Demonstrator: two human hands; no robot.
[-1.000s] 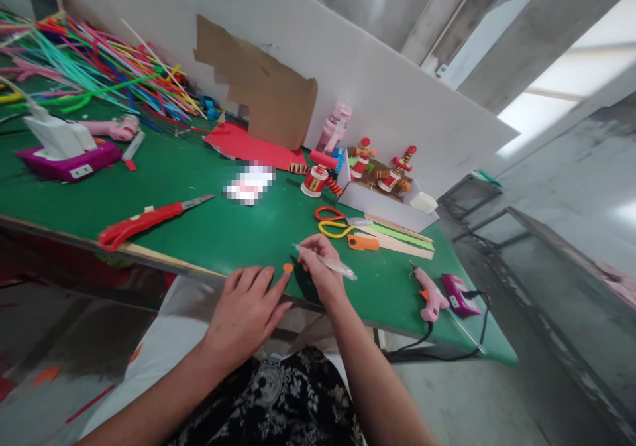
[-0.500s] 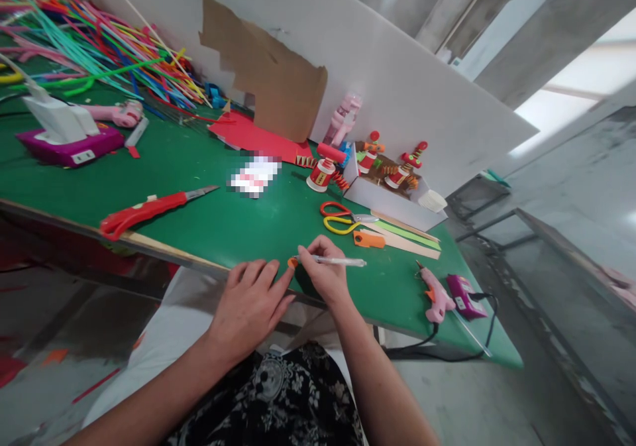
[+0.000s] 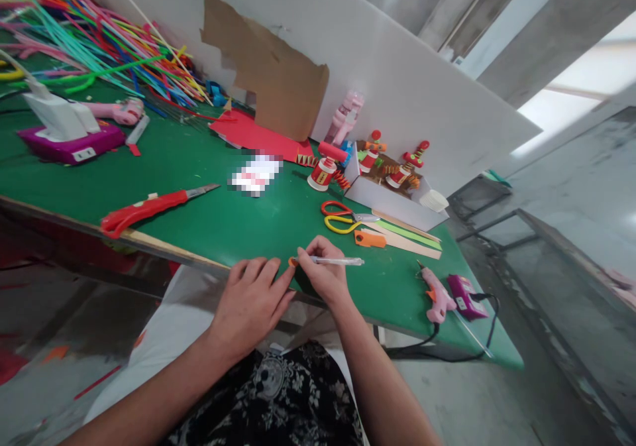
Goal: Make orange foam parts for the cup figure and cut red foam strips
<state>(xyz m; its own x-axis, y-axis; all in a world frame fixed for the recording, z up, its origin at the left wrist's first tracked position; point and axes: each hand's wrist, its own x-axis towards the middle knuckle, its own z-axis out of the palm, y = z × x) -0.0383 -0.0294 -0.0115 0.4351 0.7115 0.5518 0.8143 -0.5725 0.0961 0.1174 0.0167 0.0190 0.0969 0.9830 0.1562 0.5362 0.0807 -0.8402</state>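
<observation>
At the near edge of the green table [image 3: 209, 234], my right hand [image 3: 325, 274] is closed round a pen [image 3: 340, 260] with a clear barrel. The pen's tip end is by a small orange piece [image 3: 292, 261], partly hidden by my fingers. My left hand [image 3: 252, 300] lies flat on the table edge with fingers stretched out, its index fingertip touching the orange piece. Beyond my right hand lie scissors [image 3: 342, 218] with red and yellow handles, an orange paper piece [image 3: 370, 238] with a dark hole, and several paper strips [image 3: 415, 240].
A red-handled cutter [image 3: 154, 211] with its blade out lies at left. A pink glue gun [image 3: 437, 297] and purple power strip [image 3: 467, 297] sit at right. Behind are a white box [image 3: 397, 201] with small red figures, red paper [image 3: 258, 138], and many colourful pipe cleaners [image 3: 114, 48].
The pen's rear end has shifted very slightly. Both hands stay in nearly the same place, and the whole view has moved only a little.
</observation>
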